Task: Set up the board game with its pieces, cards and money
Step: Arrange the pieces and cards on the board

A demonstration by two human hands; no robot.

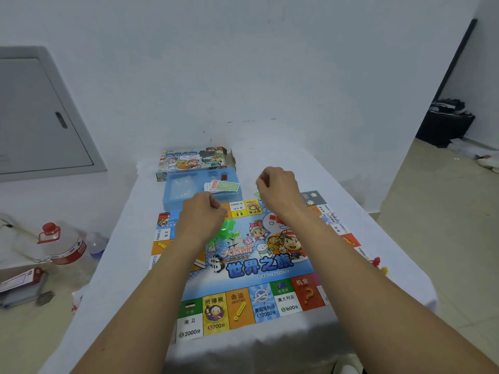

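The game board (251,268) lies flat and unfolded on the white-covered surface (351,184), its blue centre panel facing up with the coloured property squares along the near edge. Both forearms reach out over it. The left hand (201,213) hovers above the board's far-left part, fingers curled into a loose fist; whether its grip pinches anything cannot be told. The right hand (278,188) is raised past the board's far edge at about 1 o'clock from the left one, fingers likewise curled in, and what its grip holds, if anything, is hidden.

At 12 o'clock from the board sits the blue plastic tray (175,195), with a fan of cards and paper money (222,186) resting on its right side (a small dark red piece stands behind them). Touching the tray's far side is the game box (193,160). Small red and yellow tokens (378,263) lie just off the board's right edge at 3 o'clock. A large clear water bottle (63,242) with a red cap stands on the floor at 9 o'clock.
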